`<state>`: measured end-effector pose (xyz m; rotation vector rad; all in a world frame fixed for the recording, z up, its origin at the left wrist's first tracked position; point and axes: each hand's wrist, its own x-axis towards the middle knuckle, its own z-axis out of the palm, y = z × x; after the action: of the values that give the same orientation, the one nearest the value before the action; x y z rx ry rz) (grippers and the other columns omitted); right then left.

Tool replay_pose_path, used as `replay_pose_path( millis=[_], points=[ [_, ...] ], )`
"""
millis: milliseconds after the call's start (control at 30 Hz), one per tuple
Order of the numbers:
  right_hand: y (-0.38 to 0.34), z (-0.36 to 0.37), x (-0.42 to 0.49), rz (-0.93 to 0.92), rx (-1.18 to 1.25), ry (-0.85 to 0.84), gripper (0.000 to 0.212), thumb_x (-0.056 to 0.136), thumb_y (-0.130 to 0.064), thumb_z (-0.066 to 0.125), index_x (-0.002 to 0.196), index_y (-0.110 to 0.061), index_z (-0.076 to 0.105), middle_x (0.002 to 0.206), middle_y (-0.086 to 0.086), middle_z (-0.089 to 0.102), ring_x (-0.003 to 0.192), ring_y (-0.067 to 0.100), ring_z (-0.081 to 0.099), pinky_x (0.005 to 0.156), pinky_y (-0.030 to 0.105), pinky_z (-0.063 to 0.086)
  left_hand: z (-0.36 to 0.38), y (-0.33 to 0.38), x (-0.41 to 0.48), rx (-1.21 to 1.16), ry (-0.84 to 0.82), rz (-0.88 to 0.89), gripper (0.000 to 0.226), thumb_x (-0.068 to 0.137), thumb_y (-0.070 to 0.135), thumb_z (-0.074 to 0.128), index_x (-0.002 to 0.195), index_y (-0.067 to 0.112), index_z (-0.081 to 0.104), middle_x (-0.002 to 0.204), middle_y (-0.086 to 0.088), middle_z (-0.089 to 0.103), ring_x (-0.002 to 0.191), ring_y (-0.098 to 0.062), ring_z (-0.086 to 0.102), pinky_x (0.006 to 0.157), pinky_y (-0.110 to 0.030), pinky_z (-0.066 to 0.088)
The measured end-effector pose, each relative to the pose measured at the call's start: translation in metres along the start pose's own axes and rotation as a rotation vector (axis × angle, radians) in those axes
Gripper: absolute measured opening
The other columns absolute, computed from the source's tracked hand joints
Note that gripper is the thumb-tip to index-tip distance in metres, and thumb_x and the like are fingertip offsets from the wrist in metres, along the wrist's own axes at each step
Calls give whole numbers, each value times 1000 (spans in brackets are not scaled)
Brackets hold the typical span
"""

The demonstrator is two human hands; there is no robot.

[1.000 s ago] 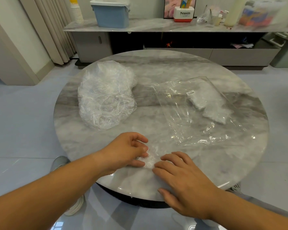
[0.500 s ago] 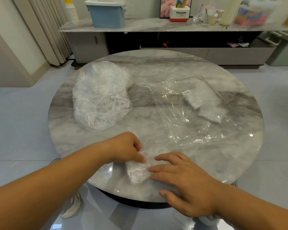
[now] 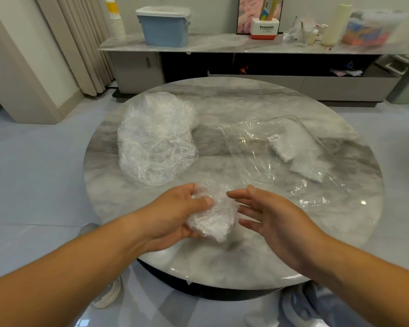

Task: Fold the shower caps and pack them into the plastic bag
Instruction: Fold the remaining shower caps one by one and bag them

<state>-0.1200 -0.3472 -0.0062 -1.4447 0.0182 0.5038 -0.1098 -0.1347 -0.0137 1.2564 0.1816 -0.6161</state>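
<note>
Left hand grips the folded shower cap just over the bench, right hand relaxed and empty beside it. Featherlight, crinkly, probably springs open, so I'd pinch across the folds.

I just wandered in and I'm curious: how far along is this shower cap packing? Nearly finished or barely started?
Fairly early, it seems. Done: a few folded caps lie inside the clear plastic bag. In hand: the left hand holds one more folded cap, with the right hand open beside it. Left: that cap is not yet in the bag, and a big heap of loose caps waits unfolded.
</note>
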Motion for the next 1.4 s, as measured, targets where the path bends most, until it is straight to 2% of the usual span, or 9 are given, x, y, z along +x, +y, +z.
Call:
replay_pose_path(
  millis=[133,367,733,933,1033,1100,1167,1300,1400],
  points=[
    [-12,1,6,91,245,18,52,87,-44,57,109,0,75,103,15,73,98,27,68,100,47,48,7,-5,-7,26,-127,-37,47,92,9,63,136,7,49,127,-24,66,113,-45,65,97,-64,49],
    [-15,-1,8,44,305,120,37,84,-35,64,87,1,73,101,19,70,87,30,68,89,45,54,16,-10,-12,-20,-213,-185,43,101,-6,47,138,16,47,121,-27,67,106,-51,67,83,-55,59],
    [1,-4,-7,-308,-491,18,22,98,-25,62,90,-23,82,107,-18,71,108,1,65,89,11,45,9,-6,-8,-275,-200,-385,44,93,4,51,137,1,52,133,-29,60,121,-49,59,103,-63,46],
    [14,-7,-12,-711,-886,-20,28,95,-37,58,109,-21,77,118,-19,62,108,2,64,89,20,50,6,-3,-10,-381,-292,-281,59,98,34,54,146,-1,46,147,-26,48,134,-44,49,114,-60,34],
    [17,-10,-17,-866,-1114,-160,34,94,-35,62,123,-17,67,127,-2,55,101,13,64,76,33,54,9,-1,-8,-364,-191,-243,68,100,51,52,139,-5,51,135,-24,59,123,-38,59,105,-51,49],
    [20,-10,-19,-915,-1231,-242,41,95,-35,62,131,-15,60,128,5,55,103,19,62,79,35,53,15,1,-8,-309,-62,-200,53,98,43,57,125,-3,57,109,-20,70,98,-30,71,86,-42,61],
    [25,-10,-21,-931,-1298,-285,46,96,-38,58,137,-15,54,130,4,58,120,21,58,100,32,48,16,-2,-6,-269,24,-166,33,95,25,61,117,0,60,100,-19,72,85,-27,73,70,-36,63],
    [26,-15,-27,-820,-1175,-251,53,98,-41,56,146,-20,46,148,-10,49,149,11,32,117,25,31,12,-8,-1,-175,146,-123,37,93,-10,55,127,4,60,122,-27,65,91,-31,73,75,-43,62],
    [18,-14,-30,-553,-769,-79,52,90,-52,57,141,-47,46,146,-22,48,139,1,43,111,21,37,15,-5,1,-128,183,-38,42,93,-15,49,123,11,63,127,-27,62,93,-33,71,75,-45,63]
  ],
)
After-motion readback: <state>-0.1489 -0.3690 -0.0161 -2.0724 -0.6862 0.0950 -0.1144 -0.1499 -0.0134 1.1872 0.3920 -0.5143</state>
